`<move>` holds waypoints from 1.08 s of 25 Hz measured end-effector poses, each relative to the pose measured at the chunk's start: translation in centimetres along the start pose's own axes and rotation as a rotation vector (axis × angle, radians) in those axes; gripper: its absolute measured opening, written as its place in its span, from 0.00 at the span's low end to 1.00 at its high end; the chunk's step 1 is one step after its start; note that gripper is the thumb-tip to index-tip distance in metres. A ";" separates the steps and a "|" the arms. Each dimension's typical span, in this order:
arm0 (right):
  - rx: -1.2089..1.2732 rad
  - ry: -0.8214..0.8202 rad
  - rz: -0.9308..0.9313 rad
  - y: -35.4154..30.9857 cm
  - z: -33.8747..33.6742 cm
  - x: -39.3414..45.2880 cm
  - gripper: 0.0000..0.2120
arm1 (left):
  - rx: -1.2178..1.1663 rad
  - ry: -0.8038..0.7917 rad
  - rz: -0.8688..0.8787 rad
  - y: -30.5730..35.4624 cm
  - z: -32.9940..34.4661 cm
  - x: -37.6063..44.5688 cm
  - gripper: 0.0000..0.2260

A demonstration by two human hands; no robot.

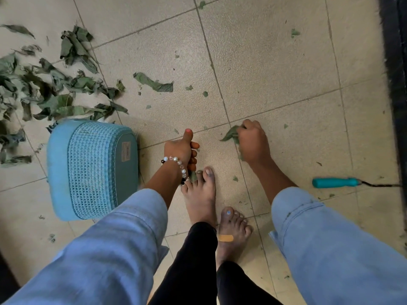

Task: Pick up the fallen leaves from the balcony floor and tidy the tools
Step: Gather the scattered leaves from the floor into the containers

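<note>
the right hand (253, 142) has its fingers curled around a few leaves (231, 134) at the tiled floor (275, 69). the left hand (181, 150) also grips leaves, thumb up. the big leaf pile (55, 95) lies far left, behind the overturned blue basket (92, 168), nearer the left hand. a teal-handled tool (337, 182) lies right, its long axis across.

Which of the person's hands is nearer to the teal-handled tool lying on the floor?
The right hand, gripping leaves, is nearer: the teal-handled tool lies on the tiles to its right. The left hand is farther, beside the blue basket.
</note>
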State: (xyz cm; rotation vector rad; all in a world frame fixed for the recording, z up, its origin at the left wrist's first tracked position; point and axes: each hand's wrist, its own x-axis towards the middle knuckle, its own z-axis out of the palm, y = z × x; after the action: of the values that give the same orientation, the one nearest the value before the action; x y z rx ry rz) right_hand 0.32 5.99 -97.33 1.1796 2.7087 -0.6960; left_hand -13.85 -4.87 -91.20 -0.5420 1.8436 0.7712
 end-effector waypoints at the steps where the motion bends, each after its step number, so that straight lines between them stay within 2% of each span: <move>1: 0.110 0.005 0.066 0.1 -0.7 0.5 0.08 | -0.008 -0.002 -0.028 0.0 0.0 -0.4 0.23; 3: 0.259 0.055 0.204 0.1 -1.4 0.5 0.11 | -0.022 0.026 -0.024 -0.7 0.2 -0.3 0.23; 6: 0.137 0.123 0.114 -0.6 -0.9 -2.3 0.16 | 0.049 0.009 -0.076 -2.5 0.3 0.2 0.25; 8: 0.091 -0.039 0.084 -1.3 0.4 -4.1 0.24 | -0.022 0.030 -0.064 -2.0 -0.1 -0.6 0.24; 10: 0.090 -0.240 0.126 -2.3 1.3 -4.4 0.39 | -0.060 0.033 -0.030 -1.9 -0.7 -0.7 0.23; 12: -0.011 -0.305 0.094 -3.4 1.9 -3.5 0.48 | -0.070 0.017 -0.015 -2.1 -1.0 -0.5 0.22; 14: -0.127 -0.333 0.016 -4.1 2.8 -2.7 0.44 | -0.058 0.020 -0.023 -2.2 -1.0 -0.4 0.22; 18: -0.257 -0.081 -0.270 -3.6 4.0 -2.4 0.21 | -0.101 0.006 -0.039 -1.9 -1.3 -0.2 0.22; 19: -0.260 -0.064 -0.354 -3.0 3.9 -2.1 0.15 | -0.119 -0.002 -0.043 -1.7 -1.4 -0.2 0.22; 20: -0.222 -0.102 -0.357 -2.6 3.3 -1.4 0.10 | -0.147 -0.002 -0.054 -1.7 -1.6 -0.1 0.22; 21: -0.136 -0.122 -0.276 -2.3 2.5 -0.8 0.07 | -0.170 -0.002 -0.060 -1.6 -1.8 -0.2 0.22; 22: 0.011 -0.150 -0.093 -2.1 1.5 -0.4 0.06 | -0.210 0.001 -0.072 -1.5 -2.0 -0.5 0.22; 24: 0.607 -0.172 0.399 -2.4 -1.1 -0.4 0.09 | -0.293 0.004 -0.095 -1.3 -2.4 -1.3 0.21; 25: 0.962 -0.202 0.561 -3.3 -2.9 -0.8 0.09 | -0.362 0.006 -0.111 -1.0 -2.6 -2.1 0.21; 27: 1.450 -0.256 0.692 -6.4 -7.3 -2.1 0.08 | -0.573 -0.012 -0.129 0.2 -3.0 -4.5 0.20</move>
State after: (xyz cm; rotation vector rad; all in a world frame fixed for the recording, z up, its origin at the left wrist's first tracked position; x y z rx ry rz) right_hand -2.21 4.05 -87.95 1.7765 1.0907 -2.4617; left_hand -14.24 -6.81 -86.15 -1.0047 1.5457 1.2155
